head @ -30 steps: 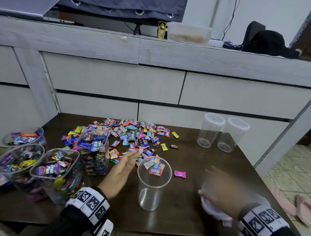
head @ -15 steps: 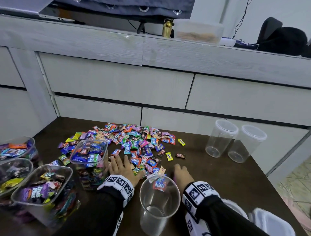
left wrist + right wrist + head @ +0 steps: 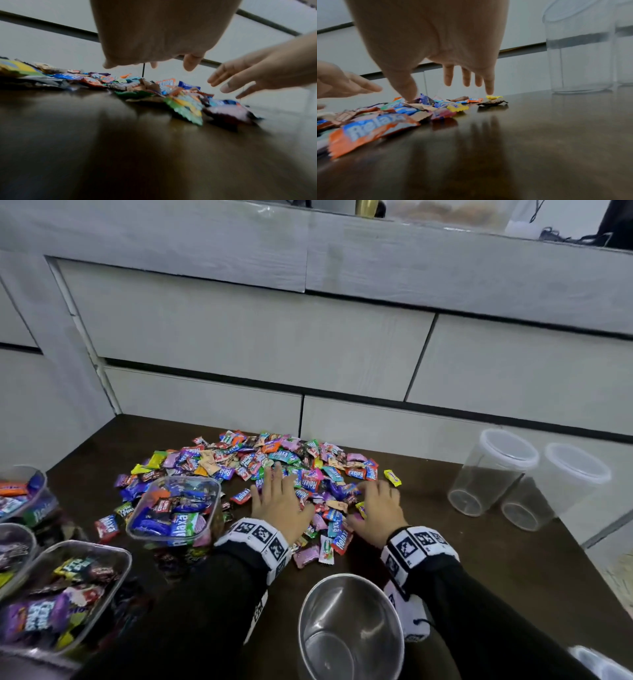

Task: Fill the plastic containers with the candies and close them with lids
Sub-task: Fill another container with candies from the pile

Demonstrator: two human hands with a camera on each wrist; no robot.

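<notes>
Left hand flat, fingers spread; right hand palm down, fingers loosely extended.

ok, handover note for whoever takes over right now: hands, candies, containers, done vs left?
Left hand: open, fingers spread flat on the candy pile, holding nothing.
Right hand: open, fingers down on the pile's right edge, holding nothing.
Empty container stands nearest you, between the wrists.
Two more empty containers stand far right.
Done: four filled containers at left, none showing a lid.
Left: scoop candies into the near container, fill the other two, lid everything. White lids are partly visible at the bottom right corner.
</notes>
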